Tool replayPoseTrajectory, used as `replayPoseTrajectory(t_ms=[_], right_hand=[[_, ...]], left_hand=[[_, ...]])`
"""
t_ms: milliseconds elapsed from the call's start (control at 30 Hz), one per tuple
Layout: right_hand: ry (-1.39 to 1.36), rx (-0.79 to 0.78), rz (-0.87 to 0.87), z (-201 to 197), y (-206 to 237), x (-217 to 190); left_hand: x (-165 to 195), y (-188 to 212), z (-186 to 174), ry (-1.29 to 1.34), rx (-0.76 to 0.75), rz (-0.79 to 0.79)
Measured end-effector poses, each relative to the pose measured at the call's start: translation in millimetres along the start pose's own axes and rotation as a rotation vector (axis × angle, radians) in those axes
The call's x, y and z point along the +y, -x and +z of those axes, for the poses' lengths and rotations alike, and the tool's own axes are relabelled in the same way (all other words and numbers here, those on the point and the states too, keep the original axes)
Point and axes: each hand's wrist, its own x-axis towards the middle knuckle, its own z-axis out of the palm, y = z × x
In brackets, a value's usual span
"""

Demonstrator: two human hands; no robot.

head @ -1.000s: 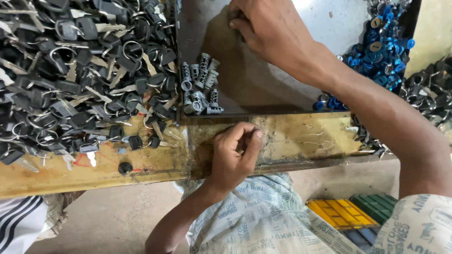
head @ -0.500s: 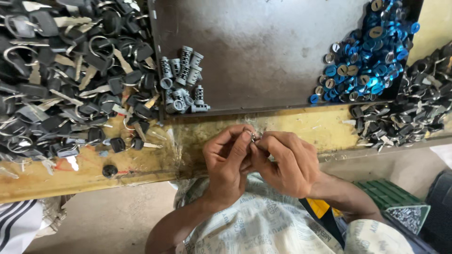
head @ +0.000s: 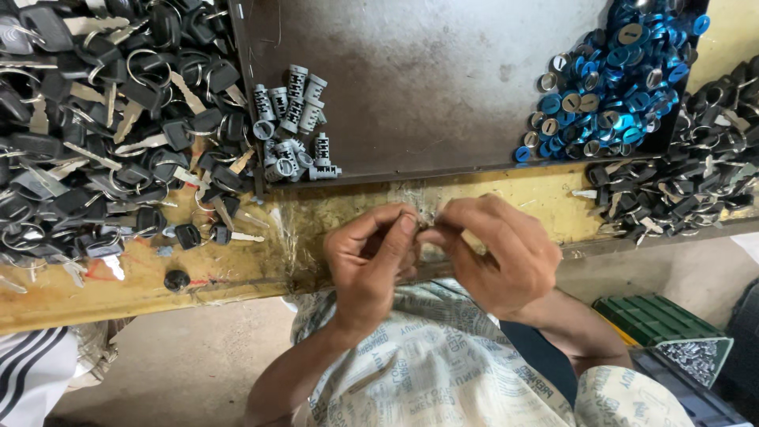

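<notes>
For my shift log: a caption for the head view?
Left hand and right hand pinch a small part at the yellow bench edge.

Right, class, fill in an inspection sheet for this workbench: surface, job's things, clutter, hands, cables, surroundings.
Surface: worn yellow bench edge with a dark metal tray set on it.
Job's things: a small part pinched between both hands, too hidden to identify; grey lock cylinders lie in the tray's left corner.
Clutter: a heap of black-headed keys at left, blue round caps at upper right, more black keys at far right.
Hands: left hand and right hand meet fingertip to fingertip at the bench edge.
Cables: nothing seen.
Surroundings: green bin of small metal parts on the floor, lower right.
</notes>
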Motion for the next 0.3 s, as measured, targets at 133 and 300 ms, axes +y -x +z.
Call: replayPoseTrajectory(t_ms=[133, 300], right_hand=[[-0.002, -0.173, -0.022, -14.9, -9.4, 4.1], [-0.124, -0.22, -0.051, -0.8, -22.5, 18.8]], left_hand=[[25.7, -11.8, -14.2, -0.544, -0.17, 0.187], [44.8, -26.3, -27.5, -0.433, -0.327, -0.059]])
